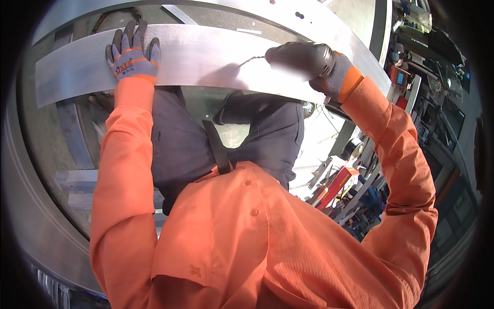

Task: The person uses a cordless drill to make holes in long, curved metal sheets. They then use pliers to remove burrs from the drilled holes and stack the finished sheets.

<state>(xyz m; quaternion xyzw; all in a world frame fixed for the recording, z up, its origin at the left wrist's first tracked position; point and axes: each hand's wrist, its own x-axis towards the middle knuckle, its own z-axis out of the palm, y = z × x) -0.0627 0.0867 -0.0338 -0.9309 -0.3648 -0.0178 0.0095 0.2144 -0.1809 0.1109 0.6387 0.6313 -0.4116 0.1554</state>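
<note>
A long pale metal strip [206, 56] lies crosswise over my thighs, its brushed surface bright in the sun. My left hand [132, 54], in a grey and orange work glove with dark fingertips, rests on its left part with the fingers spread. Towards the right end, my gloved right hand [332, 80] is closed around a dark handheld power tool [298, 59]. The tool sits over the strip; part of it is blurred, so its exact kind is unclear. A thin dark line runs left from the tool's tip, near a shadow on the metal.
A broad metal beam [350, 38] spans the far side behind the strip. Metal bars [74, 180] lie at left. Tools and parts crowd the right, with a red box [337, 186] and a red device [399, 77]. A large curved metal surface [41, 221] borders the lower left.
</note>
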